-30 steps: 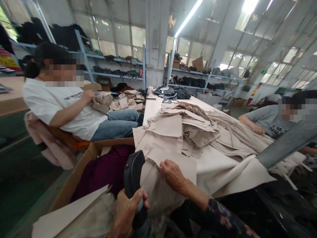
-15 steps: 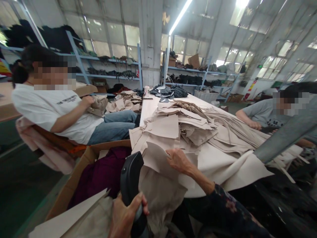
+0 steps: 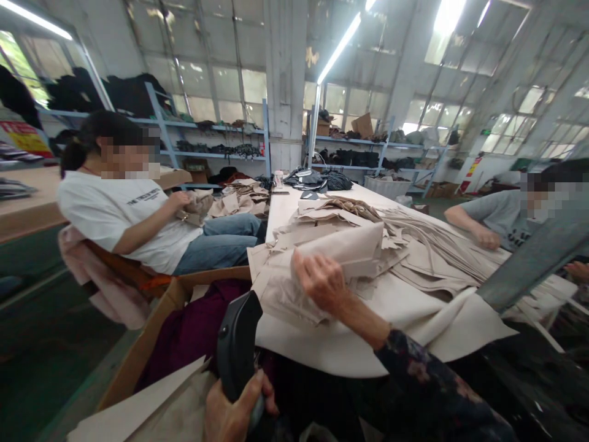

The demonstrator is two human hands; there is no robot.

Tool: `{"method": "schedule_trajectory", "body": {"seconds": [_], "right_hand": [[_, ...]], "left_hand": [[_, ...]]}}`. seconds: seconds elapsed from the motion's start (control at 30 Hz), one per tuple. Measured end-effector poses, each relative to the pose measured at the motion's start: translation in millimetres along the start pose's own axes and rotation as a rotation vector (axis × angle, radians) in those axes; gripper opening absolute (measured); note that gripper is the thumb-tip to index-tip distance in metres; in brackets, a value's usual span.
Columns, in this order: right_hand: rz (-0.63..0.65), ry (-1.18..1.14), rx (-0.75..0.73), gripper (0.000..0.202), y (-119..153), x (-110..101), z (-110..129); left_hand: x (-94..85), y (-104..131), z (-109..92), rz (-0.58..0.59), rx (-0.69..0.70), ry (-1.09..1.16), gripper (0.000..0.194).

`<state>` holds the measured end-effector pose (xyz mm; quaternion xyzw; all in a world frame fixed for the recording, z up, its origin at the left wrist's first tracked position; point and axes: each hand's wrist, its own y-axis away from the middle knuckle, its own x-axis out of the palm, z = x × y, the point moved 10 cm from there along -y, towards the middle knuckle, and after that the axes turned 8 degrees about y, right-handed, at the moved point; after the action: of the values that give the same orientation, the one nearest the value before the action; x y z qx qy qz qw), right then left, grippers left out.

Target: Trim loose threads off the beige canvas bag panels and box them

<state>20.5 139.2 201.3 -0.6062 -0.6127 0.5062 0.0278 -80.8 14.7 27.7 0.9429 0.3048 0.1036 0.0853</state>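
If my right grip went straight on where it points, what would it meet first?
Probably the beige pieces at the left edge of the white table, ahead of the right grip. Depth is unclear; if it passed above them, the seated co-worker's jeans might come next.

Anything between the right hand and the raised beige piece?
Nothing visible. The right hand is right at the left end of the beige piece. The black tool in the left hand is off to the left, not between them.
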Motion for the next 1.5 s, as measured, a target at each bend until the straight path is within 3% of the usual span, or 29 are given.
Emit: {"method": "schedule_trajectory", "body": {"seconds": [0.07,0.13,0.2,0.27,0.5,0.73,0.9,1.0,1.13,1.23,1.33,1.5], "right_hand": [[0.124,-0.061,-0.100,0.038,46,43,52],[0.213,-0.111,-0.075,0.038,85,73,82],[0.255,-0.165,-0.017,0.039,109,87,95],[0.258,-0.224,0.050,0.036,118,87,95],[0.200,-0.394,0.179,0.020,119,71,86],[0.088,-0.512,0.322,0.026,136,68,76],[0.084,-0.549,0.263,0.024,139,70,90],[0.164,-0.544,0.279,0.022,139,73,93],[0.359,-0.600,0.237,0.017,131,76,92],[0.398,-0.651,0.150,0.016,120,75,86],[0.320,-0.655,0.104,0.038,111,81,79],[0.237,-0.651,0.135,0.042,115,98,83]], "left_hand": [[-3.7,0,7,-0.002,-0.021,0.063,0.037],[-6.7,1,14,-0.001,-0.039,0.078,0.037],[-7.0,2,18,0.012,-0.054,0.083,0.036],[-4.7,3,22,0.031,-0.070,0.095,0.036],[16.4,7,36,0.068,-0.128,0.090,0.034],[45.1,-5,57,0.134,-0.204,0.084,0.029],[57.1,-24,41,0.136,-0.183,0.124,0.024],[51.6,-18,35,0.091,-0.186,0.135,0.025],[20.3,0,34,-0.055,-0.178,0.118,0.029],[4.3,9,33,-0.101,-0.180,0.100,0.028],[6.0,13,34,-0.084,-0.192,0.080,0.028],[28.2,16,48,-0.021,-0.258,0.072,0.029]]}}
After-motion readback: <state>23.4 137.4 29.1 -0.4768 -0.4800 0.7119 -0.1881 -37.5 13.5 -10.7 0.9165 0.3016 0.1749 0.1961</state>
